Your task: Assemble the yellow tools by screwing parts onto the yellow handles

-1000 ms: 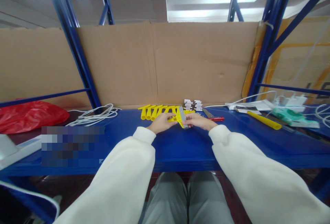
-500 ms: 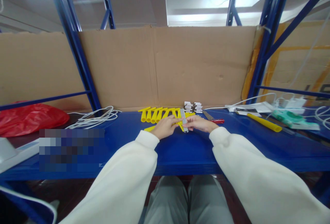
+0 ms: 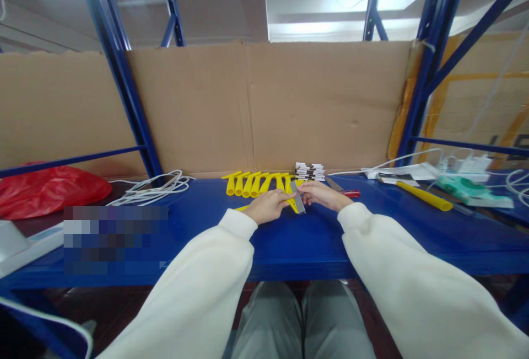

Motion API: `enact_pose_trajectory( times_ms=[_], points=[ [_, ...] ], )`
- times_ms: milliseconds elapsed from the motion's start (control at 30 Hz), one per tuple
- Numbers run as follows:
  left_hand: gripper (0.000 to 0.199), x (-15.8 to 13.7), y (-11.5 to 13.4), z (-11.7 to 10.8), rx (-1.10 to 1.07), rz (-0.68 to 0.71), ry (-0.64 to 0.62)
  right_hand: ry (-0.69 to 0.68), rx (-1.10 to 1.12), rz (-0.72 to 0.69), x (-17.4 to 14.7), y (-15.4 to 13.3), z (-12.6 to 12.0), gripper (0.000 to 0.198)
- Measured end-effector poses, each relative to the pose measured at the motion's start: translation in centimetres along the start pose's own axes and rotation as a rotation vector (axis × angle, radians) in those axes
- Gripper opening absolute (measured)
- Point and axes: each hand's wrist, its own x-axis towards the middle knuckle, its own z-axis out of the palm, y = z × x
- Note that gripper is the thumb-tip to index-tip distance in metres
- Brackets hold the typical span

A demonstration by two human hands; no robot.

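My left hand is closed over a yellow plastic T-shaped tool lying sideways; the end of its handle shows beyond my wrist. Along the tool's head runs a flat grey metal strip, slightly tilted, with my left fingertips at its left edge. The fingers of my right hand are pinched at the strip's upper right side; whether they grip the strip or something small is hidden. Behind my hands lie several similar yellow tools in a row, flared handle ends towards me.
Small white packets are stacked by the cardboard wall. A red-handled tool lies beyond my right hand. Further right are a yellow tube and a green-and-white packet. Coiled white cable and a red bag lie left.
The metal strip has tilted, its near end shifting right. My right fingers have moved up along it from its lower part. My left hand has slid slightly right.
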Motion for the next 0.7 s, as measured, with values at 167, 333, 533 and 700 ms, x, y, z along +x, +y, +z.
enact_pose_trajectory(
  times_ms=[167, 333, 533, 700],
  points=[
    [0.04, 0.04, 0.22, 0.32, -0.06, 0.064, 0.014, 0.052, -0.052, -0.031, -0.11, 0.06, 0.5, 0.02],
    [0.039, 0.0, 0.39, 0.26, -0.088, 0.099, 0.039, 0.097, -0.081, -0.079, -0.07, -0.18, 0.68, 0.022],
    [0.043, -0.01, 0.42, 0.18, -0.057, 0.089, 0.029, 0.099, -0.094, -0.117, -0.08, -0.31, 0.72, 0.023],
    [0.042, 0.01, 0.44, 0.28, -0.003, 0.039, 0.046, 0.071, -0.05, -0.092, 0.01, 0.05, 0.79, 0.026]
  ],
)
